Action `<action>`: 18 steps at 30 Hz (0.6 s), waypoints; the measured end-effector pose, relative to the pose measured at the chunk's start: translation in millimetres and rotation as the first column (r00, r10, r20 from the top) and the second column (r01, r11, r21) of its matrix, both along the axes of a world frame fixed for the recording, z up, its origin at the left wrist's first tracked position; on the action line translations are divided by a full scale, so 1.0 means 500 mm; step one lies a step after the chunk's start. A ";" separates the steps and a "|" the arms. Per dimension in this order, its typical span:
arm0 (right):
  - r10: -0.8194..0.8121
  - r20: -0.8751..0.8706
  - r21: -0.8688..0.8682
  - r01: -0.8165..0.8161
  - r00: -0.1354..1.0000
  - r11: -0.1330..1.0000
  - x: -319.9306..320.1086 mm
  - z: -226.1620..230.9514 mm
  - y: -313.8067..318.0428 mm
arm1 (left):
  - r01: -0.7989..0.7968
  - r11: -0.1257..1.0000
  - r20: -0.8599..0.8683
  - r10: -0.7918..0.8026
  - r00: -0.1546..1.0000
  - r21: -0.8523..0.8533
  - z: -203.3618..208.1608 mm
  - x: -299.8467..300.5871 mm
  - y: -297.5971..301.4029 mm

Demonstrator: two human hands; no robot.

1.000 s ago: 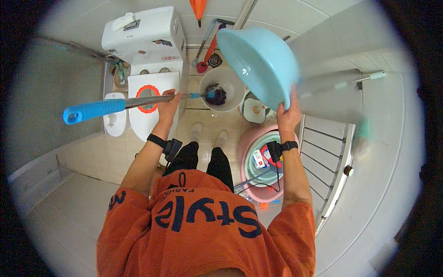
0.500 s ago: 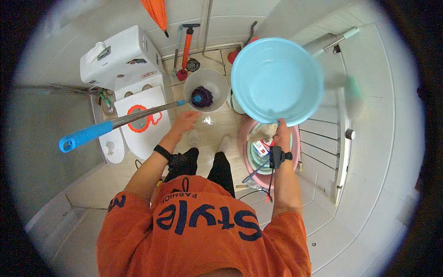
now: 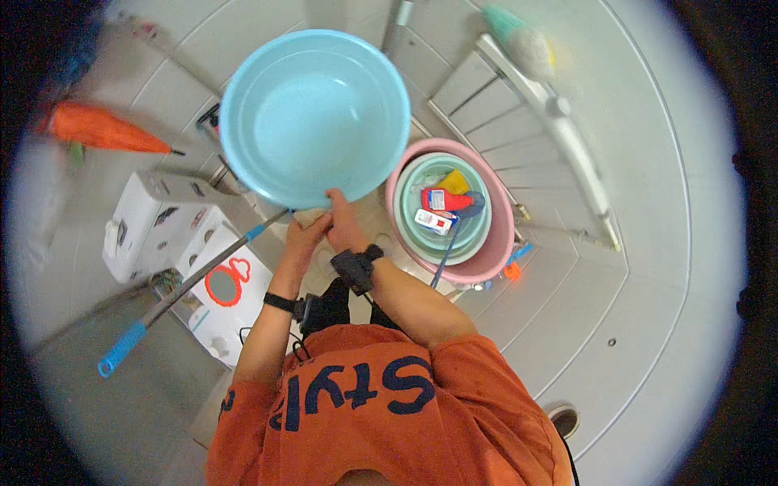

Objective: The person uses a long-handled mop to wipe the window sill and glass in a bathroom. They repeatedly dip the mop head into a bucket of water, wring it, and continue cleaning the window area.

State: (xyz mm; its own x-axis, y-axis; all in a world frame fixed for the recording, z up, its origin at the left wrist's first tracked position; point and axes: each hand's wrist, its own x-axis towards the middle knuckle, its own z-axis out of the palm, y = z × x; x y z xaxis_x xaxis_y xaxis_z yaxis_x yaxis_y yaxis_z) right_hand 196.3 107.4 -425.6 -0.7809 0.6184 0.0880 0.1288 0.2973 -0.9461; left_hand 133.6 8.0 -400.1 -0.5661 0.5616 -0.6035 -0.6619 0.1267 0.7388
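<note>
A large light-blue basin [image 3: 314,121] is held up in front of me, its inside facing me. My right hand [image 3: 348,227] grips its near rim, thumb over the edge and fingers beneath. A small beige cloth [image 3: 310,216] shows just under that rim, between my hands. Fingers closed, my left hand [image 3: 304,241] meets the cloth and touches my right hand; its fingertips are partly hidden. To the left slants a mop [image 3: 194,279] with a blue-ended metal handle, its head hidden behind the basin.
A pink basin [image 3: 504,235] at right holds smaller green basins, a red bottle [image 3: 444,200], a yellow sponge [image 3: 454,181] and a brush. A white toilet [image 3: 150,231] with a red-framed mirror [image 3: 223,287] stands left. An orange umbrella [image 3: 109,130] hangs beyond; a wall rack [image 3: 559,138] is at right.
The view has turned right. My right hand has brought the blue basin in front of me, with the cloth. My left hand, apart before, has come over to the cloth and my right hand.
</note>
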 end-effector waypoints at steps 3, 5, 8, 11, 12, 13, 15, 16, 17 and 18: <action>-0.169 0.036 -0.499 0.165 0.985 0.851 -0.023 -0.002 -0.002 | -0.016 0.996 -0.104 0.007 0.995 -0.090 -0.011 0.002 -0.003; -0.329 0.114 -0.992 0.124 0.937 0.008 -0.022 -0.013 0.010 | -0.034 0.998 -0.165 0.025 0.986 -0.053 -0.021 0.005 -0.006; -0.326 0.234 -0.911 0.324 0.916 0.256 0.033 -0.058 0.039 | -0.051 0.999 -0.086 0.053 0.995 0.018 -0.032 0.003 -0.017; -0.429 0.154 -0.969 0.222 0.890 0.112 0.152 -0.147 0.086 | -0.132 0.990 -0.013 0.132 0.991 -0.058 -0.034 -0.016 -0.042; -0.556 0.160 -0.987 0.149 0.816 -0.065 0.194 -0.184 0.101 | -0.190 0.981 0.033 0.191 0.981 -0.036 -0.033 -0.025 -0.051; -0.547 0.244 -0.965 0.255 0.801 -0.057 0.246 -0.221 0.111 | -0.250 0.968 0.079 0.250 0.965 -0.018 -0.031 -0.038 -0.064; -0.536 0.428 -0.899 0.401 0.728 -0.173 0.354 -0.299 0.137 | -0.343 0.939 0.146 0.342 0.928 -0.014 -0.031 -0.063 -0.082; -0.517 0.530 -0.848 0.439 0.672 -0.298 0.401 -0.337 0.150 | -0.372 0.928 0.163 0.372 0.914 -0.032 -0.032 -0.074 -0.088; -0.583 0.505 -0.862 0.404 0.637 -0.305 0.438 -0.378 0.153 | -0.411 0.910 0.173 0.413 0.894 -0.048 -0.035 -0.086 -0.092; -0.628 0.491 -0.869 0.384 0.603 -0.311 0.472 -0.414 0.153 | -0.449 0.893 0.179 0.448 0.876 -0.039 -0.036 -0.095 -0.096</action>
